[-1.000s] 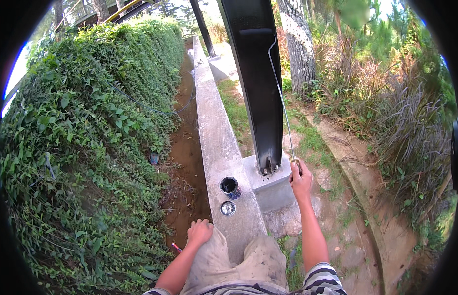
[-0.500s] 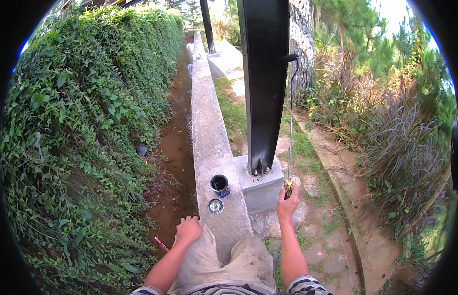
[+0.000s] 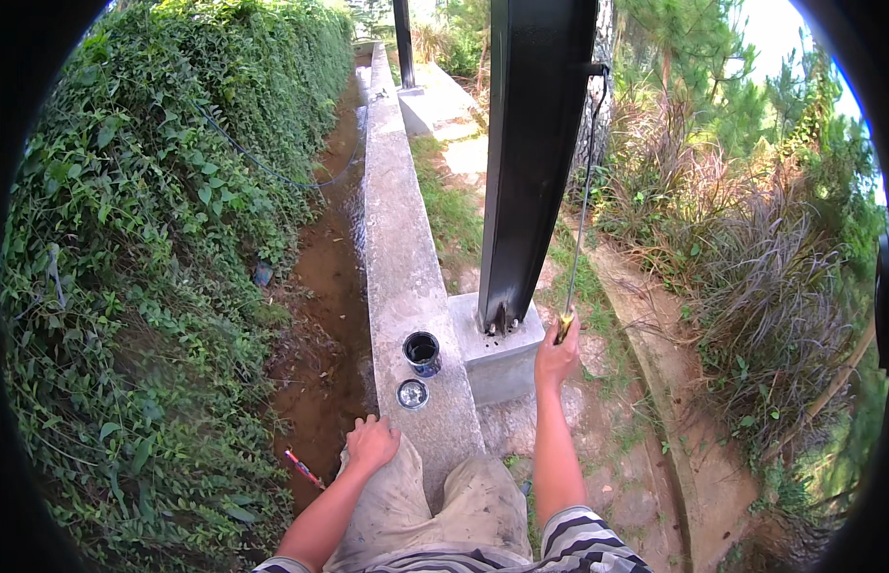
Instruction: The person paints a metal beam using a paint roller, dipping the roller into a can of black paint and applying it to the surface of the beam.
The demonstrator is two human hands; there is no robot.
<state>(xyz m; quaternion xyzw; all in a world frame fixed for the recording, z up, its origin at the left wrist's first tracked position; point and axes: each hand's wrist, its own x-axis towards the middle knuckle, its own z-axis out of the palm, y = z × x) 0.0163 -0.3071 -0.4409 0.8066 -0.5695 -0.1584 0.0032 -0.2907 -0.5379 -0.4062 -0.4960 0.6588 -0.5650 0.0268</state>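
Observation:
My right hand [image 3: 557,359] grips the yellow and black handle of a long thin paint roller [image 3: 579,239]. Its small black roller head [image 3: 595,69] is up against the right side of a tall black steel post [image 3: 540,143]. On my left knee rests my left hand [image 3: 373,442], empty, its fingers draped over the trousers. Ahead of it on the concrete wall top sit an open can of black paint [image 3: 423,353] and its round silvery lid [image 3: 412,393].
I straddle the narrow concrete wall [image 3: 402,220]. The post stands on a concrete block [image 3: 502,349] to its right. A muddy ditch [image 3: 320,372] and a leafy hedge [image 3: 158,239] lie left. Grass, stones and a concrete kerb [image 3: 655,363] run along the right.
My right hand has moved up and slightly away, and the roller head has risen along the post. My view has shifted a little. The left hand stays on the knee.

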